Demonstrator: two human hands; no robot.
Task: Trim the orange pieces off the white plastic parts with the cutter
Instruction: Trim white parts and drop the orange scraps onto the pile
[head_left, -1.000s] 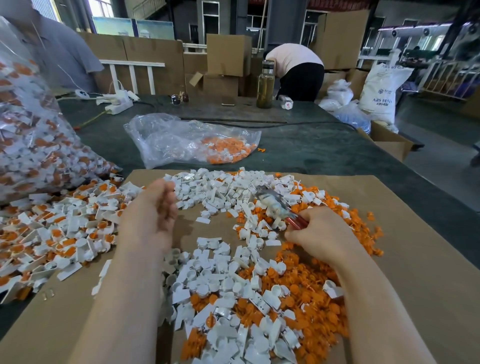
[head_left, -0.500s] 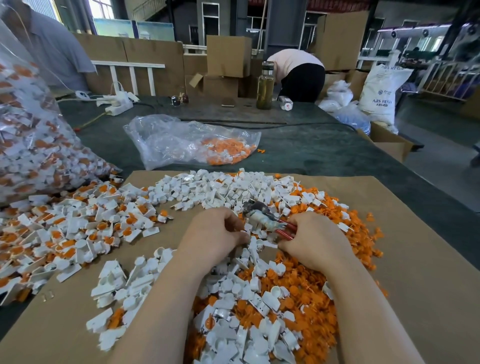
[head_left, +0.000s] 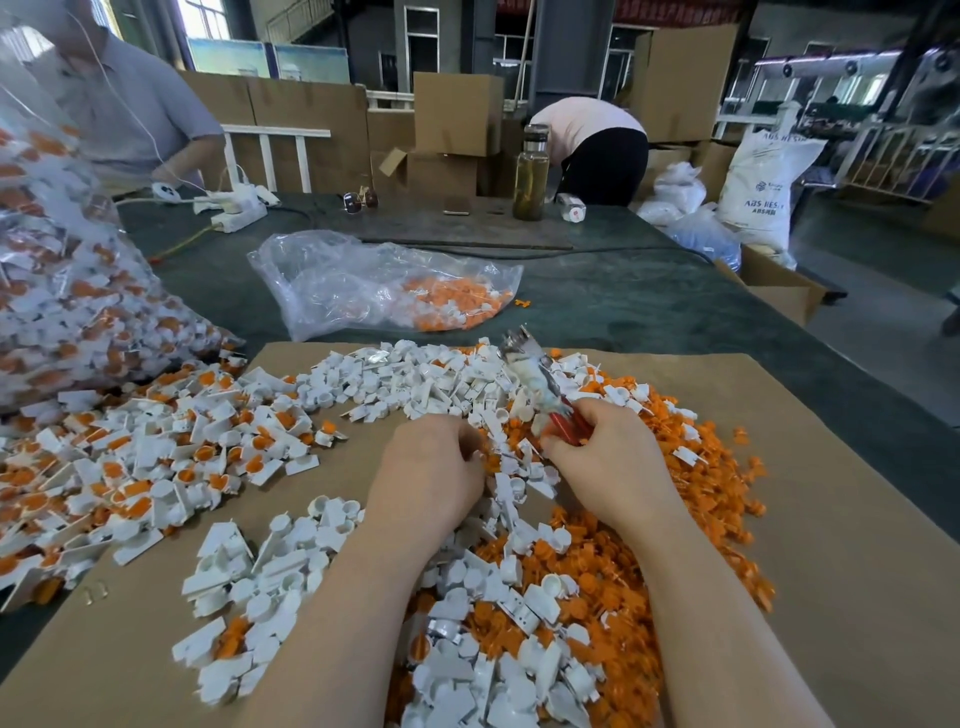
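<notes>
Over on the far left a big clear bag (head_left: 78, 291) bulges with white-and-orange parts, and below it a spread of untrimmed parts (head_left: 130, 467) lies partly on the dark green table (head_left: 649, 306) and partly on the brown cardboard sheet (head_left: 841, 545). A little further in, a small heap of plain white pieces (head_left: 260, 571) sits on the cardboard near the person's left forearm. Behind, toward the middle of the table, a crumpled plastic bag (head_left: 384, 280) holds orange scraps at its right end. The left hand (head_left: 426, 467) is down in the centre pile with its fingers curled under; they seem to pinch something small, but I cannot tell what, since the knuckles hide it. Just to its right, the right hand (head_left: 613, 457) grips the red handles of the cutter (head_left: 540, 384), whose grimy metal head points up and away from the person, tilted to the left, above the white parts (head_left: 415, 374). The two hands are close together, almost touching. Under and to the right of the right wrist the orange pieces (head_left: 691, 519) lie thick, mixed with white ones. At the table's far edge stands a tall bottle (head_left: 531, 174) of yellowish liquid.
</notes>
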